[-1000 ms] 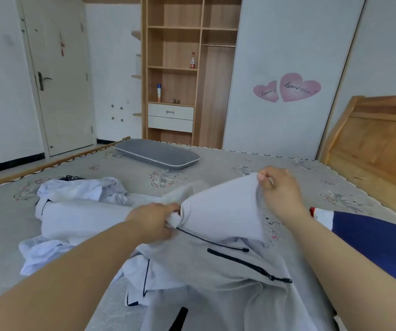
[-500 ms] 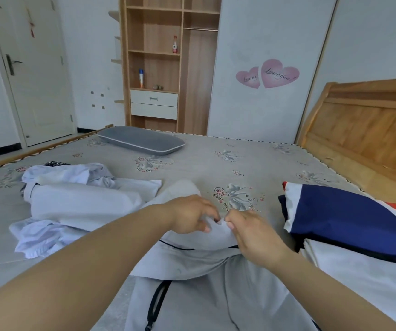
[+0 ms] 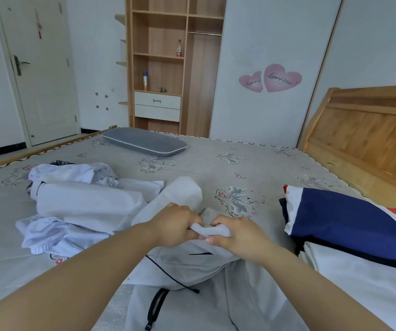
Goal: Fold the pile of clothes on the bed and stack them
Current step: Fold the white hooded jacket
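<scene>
On the near middle of the bed (image 3: 216, 158), a light grey garment (image 3: 192, 263) with dark piping and a dark zip is spread out, and a bunched fold of its fabric is held up between two hands. The left hand (image 3: 175, 225) is curled round the left end of the fold, and the right hand (image 3: 237, 235) pinches the right end with thumb and fingers; the two hands are almost touching. Both bare forearms reach in from the near edge of the view.

To the left, a loose pile of white clothes (image 3: 77, 201) is seen lying unfolded on the floral bed cover, just beside the grey garment. To the right, a folded stack (image 3: 350, 228) is placed near the wooden headboard (image 3: 369, 130): a navy, white and red piece on top, white cloth beneath it.

At the far side of the bed a flat grey pillow (image 3: 144, 141) is laid. Beyond it, a wooden shelf unit (image 3: 168, 63) with two bottles and white drawers is set against the wall, with a white door (image 3: 39, 68) to the left and two pink heart stickers (image 3: 271, 78) to the right.
</scene>
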